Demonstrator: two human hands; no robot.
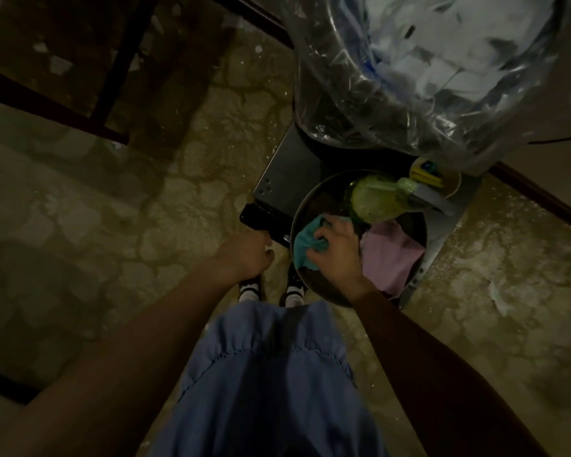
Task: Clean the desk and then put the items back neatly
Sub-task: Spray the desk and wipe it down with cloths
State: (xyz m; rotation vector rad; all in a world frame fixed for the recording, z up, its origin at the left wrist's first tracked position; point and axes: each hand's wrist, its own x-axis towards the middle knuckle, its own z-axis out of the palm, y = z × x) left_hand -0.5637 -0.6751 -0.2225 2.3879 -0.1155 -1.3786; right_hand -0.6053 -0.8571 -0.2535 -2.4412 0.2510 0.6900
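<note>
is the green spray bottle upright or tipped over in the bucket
Tipped. The green spray bottle lies on its side across the bucket rim, nozzle pointing right, beside the teal cloth.

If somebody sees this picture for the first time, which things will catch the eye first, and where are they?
The eye goes first to the right hand gripping a teal cloth inside a round dark basin on the floor, just right of centre. In the same basin lie a green spray bottle and a pink cloth. At the top right, a big bin lined with a shiny clear plastic bag looms over them.
</note>
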